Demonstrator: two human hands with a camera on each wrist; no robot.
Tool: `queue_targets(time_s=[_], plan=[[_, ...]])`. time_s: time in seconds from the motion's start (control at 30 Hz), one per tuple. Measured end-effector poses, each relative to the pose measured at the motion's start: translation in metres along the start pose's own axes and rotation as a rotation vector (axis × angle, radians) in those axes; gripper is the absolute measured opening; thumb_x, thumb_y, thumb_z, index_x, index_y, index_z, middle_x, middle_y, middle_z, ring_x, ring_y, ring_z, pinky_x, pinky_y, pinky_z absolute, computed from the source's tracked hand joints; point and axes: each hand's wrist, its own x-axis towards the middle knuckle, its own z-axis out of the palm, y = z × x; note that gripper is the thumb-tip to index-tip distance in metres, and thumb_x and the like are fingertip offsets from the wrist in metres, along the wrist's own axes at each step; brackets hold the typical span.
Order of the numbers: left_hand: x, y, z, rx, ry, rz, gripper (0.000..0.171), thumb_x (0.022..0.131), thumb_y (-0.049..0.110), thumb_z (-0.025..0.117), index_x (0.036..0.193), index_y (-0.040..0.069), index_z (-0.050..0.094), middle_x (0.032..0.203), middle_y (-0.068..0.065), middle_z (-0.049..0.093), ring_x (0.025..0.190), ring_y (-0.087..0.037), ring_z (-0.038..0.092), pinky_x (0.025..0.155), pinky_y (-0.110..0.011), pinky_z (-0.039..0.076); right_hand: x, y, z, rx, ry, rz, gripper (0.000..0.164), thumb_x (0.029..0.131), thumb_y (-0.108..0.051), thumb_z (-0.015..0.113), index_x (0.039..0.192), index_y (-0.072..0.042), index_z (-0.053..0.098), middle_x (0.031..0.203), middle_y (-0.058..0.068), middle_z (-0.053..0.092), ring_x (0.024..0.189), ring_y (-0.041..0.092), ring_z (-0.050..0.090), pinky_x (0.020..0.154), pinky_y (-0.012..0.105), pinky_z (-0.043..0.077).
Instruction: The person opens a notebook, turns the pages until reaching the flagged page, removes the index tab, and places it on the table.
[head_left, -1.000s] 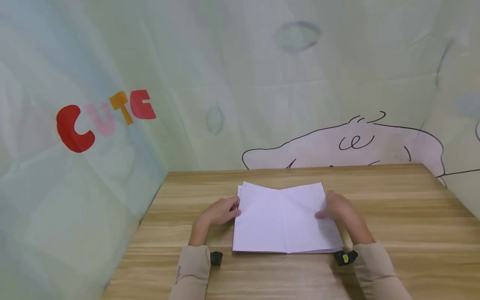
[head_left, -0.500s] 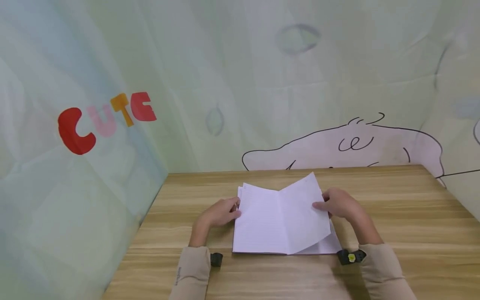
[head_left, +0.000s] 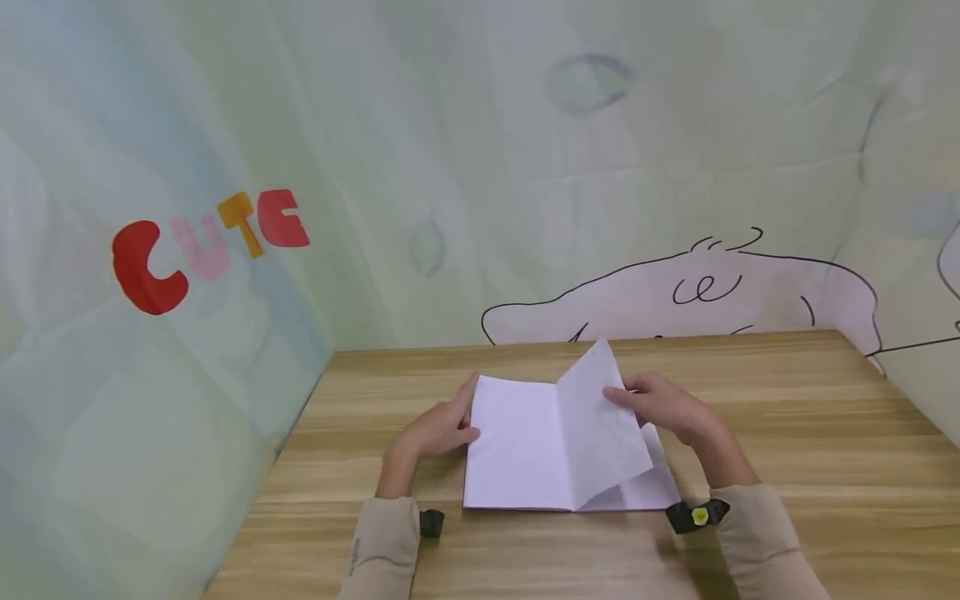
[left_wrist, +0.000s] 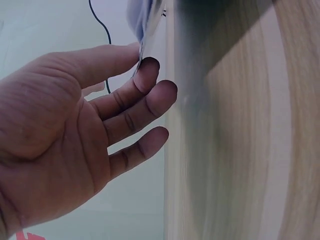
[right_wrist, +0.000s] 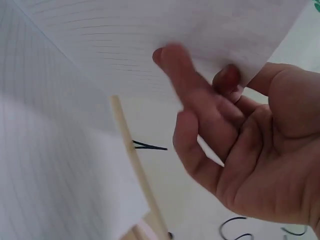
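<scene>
An open notebook [head_left: 517, 450] with white lined pages lies on the wooden table. My left hand [head_left: 441, 427] pinches its left edge between thumb and fingers; in the left wrist view that hand [left_wrist: 95, 110] has the thin page edge at its thumb tip, with the other fingers loosely bent. My right hand [head_left: 667, 406] pinches a raised page [head_left: 600, 433] by its outer edge, thumb on the near face. In the right wrist view the fingers of the right hand [right_wrist: 240, 125] lie behind the lifted sheet [right_wrist: 125, 40]. Below it shows the right-hand page [head_left: 645, 492].
The wooden table [head_left: 360, 392] reaches to a pale printed backdrop [head_left: 420, 167] at the back and left, with "CUTE" lettering [head_left: 146, 267] and a line-drawn figure [head_left: 772, 287]. Black wrist straps [head_left: 693, 517] sit at the beige sleeves [head_left: 765, 533].
My right hand has lifted the right page and drawn it up and leftward, baring the page below. The left fingers have shifted along the left edge, bringing the left pages together.
</scene>
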Motion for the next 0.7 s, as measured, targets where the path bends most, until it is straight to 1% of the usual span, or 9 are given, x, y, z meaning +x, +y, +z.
queue_targets(time_s=[0.07,0.17,0.3,0.37,0.47,0.6,0.7], plan=[[0.0,0.0,0.0,-0.004,0.002,0.006,0.089,0.097,0.009,0.065,0.161,0.006,0.004,0.075,0.0,0.053,0.064,-0.012,0.046,0.061,-0.029,0.041,0.003,0.003,0.001,0.098,-0.048,-0.012,0.036,0.105,-0.026,0.052,0.108,0.008,0.063,0.085,0.002,0.065,0.078,0.018,0.062,0.075,0.036,0.05],[-0.001,0.001,0.0,-0.004,0.003,0.006,0.087,0.097,0.01,0.064,0.161,0.007,0.005,0.076,0.0,0.053,0.064,-0.012,0.046,0.062,-0.029,0.042,0.007,0.009,0.005,0.242,-0.117,-0.014,0.044,0.107,-0.026,0.047,0.125,0.013,0.055,0.095,0.004,0.068,0.085,0.017,0.066,0.079,0.035,0.052],[-0.001,0.0,0.0,-0.001,-0.002,0.001,0.086,0.098,0.011,0.064,0.162,0.009,0.006,0.076,0.0,0.053,0.065,-0.012,0.046,0.062,-0.03,0.042,0.013,0.013,0.014,0.357,-0.175,-0.027,0.049,0.108,-0.026,0.043,0.135,0.015,0.045,0.101,0.003,0.067,0.091,0.016,0.065,0.081,0.035,0.053],[-0.001,-0.001,0.0,0.0,-0.005,0.0,0.086,0.097,0.011,0.064,0.162,0.009,0.006,0.077,0.0,0.053,0.065,-0.012,0.046,0.062,-0.029,0.042,0.016,0.014,0.02,0.384,-0.188,-0.02,0.051,0.108,-0.026,0.042,0.138,0.014,0.041,0.104,0.002,0.066,0.094,0.016,0.065,0.082,0.035,0.052],[-0.001,-0.002,0.0,0.0,-0.008,-0.002,0.087,0.097,0.01,0.064,0.162,0.009,0.006,0.077,0.0,0.054,0.066,-0.012,0.047,0.062,-0.029,0.042,0.02,0.015,0.028,0.395,-0.206,-0.004,0.052,0.108,-0.025,0.041,0.142,0.014,0.036,0.107,0.003,0.066,0.097,0.016,0.065,0.085,0.036,0.051],[-0.002,-0.002,0.0,0.001,-0.01,0.0,0.086,0.097,0.01,0.065,0.161,0.008,0.008,0.078,0.0,0.054,0.066,-0.012,0.047,0.063,-0.029,0.042,0.024,0.015,0.037,0.381,-0.207,0.018,0.05,0.108,-0.023,0.04,0.142,0.014,0.037,0.107,0.003,0.067,0.096,0.018,0.066,0.086,0.036,0.051],[-0.003,0.0,-0.001,0.0,-0.009,-0.002,0.086,0.097,0.01,0.065,0.161,0.008,0.008,0.077,0.0,0.055,0.066,-0.013,0.048,0.063,-0.029,0.042,0.025,0.014,0.043,0.396,-0.22,0.014,0.05,0.108,-0.023,0.039,0.141,0.015,0.038,0.109,0.005,0.065,0.1,0.018,0.064,0.089,0.036,0.049]])
